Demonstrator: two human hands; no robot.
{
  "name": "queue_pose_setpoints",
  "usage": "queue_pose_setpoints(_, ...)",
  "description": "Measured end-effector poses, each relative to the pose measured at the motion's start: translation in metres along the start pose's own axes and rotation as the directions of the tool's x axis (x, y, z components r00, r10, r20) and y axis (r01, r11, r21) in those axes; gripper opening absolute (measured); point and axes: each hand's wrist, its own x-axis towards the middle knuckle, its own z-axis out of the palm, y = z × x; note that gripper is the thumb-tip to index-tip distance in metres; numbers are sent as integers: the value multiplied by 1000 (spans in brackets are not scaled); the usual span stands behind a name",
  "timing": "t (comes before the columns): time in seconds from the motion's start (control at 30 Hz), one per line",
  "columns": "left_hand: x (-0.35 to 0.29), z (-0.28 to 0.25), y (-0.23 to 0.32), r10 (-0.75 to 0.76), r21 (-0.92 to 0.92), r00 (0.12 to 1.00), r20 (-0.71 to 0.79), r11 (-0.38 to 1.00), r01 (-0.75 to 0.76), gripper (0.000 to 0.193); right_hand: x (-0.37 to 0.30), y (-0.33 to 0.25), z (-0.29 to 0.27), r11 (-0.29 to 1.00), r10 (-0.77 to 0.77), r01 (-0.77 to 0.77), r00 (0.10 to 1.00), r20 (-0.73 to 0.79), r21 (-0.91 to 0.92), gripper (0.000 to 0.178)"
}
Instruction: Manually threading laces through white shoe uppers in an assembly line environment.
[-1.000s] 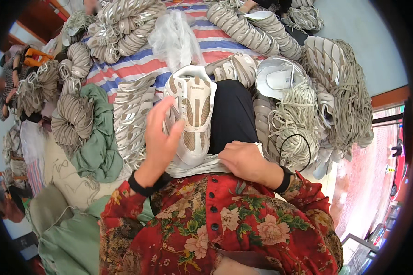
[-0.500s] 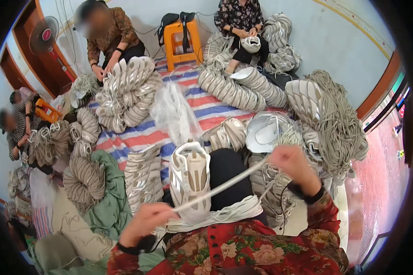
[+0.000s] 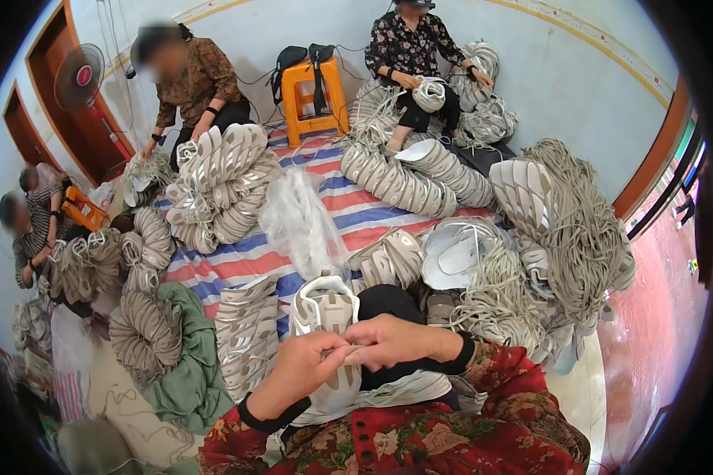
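Note:
A beige and white shoe upper [image 3: 325, 305] rests upright on my lap, its collar facing away from me. Over its front part my two hands meet. The fingers of my left hand [image 3: 303, 362] are pinched together, and those of my right hand [image 3: 392, 342] are closed against them. Between the fingertips shows a short bit of pale shoelace [image 3: 352, 358]; its remaining length is hidden by my hands. More white laces [image 3: 408, 388] lie in a bundle across my lap, just below my right hand.
Stacked shoe uppers [image 3: 247, 336] stand left of my lap, beside a green cloth [image 3: 186, 348]. A clear plastic bag [image 3: 301, 218] lies on the striped sheet [image 3: 356, 202]. At right is a heap of laces [image 3: 574, 229]. Co-workers sit beyond, near an orange stool [image 3: 313, 103].
My hands have come together over the shoe upper; before, they were apart with the shoelace stretched between them. A far co-worker has reached one hand out to a side pile.

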Motion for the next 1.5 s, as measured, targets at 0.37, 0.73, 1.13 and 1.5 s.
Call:
queue_pose_setpoints(0.37, -48, -28, -74, -415, -237, 896, 155, 865, 442, 17, -78, 78, -134, 750, 14, -398, 808, -588, -529, 25)
queue_pose_setpoints(0.73, -76, -53, -91, -482, -168, 872, 86, 856, 490, 17, -132, 131, -189, -2, -141, -975, 218, -966, -220, 11)
queue_pose_setpoints(1.13, -29, 22, -38, -223, -7, 963, 150, 974, 226, 15, 8, 53, 39, 980, 74, -76, 997, 18, 185, 28)
queue_pose_setpoints(1.5, -2, 23, -85, 118, 353, 956, -267, 935, -17, 79, 44, 38, -25, 800, -347, 222, 929, -128, -558, 17)
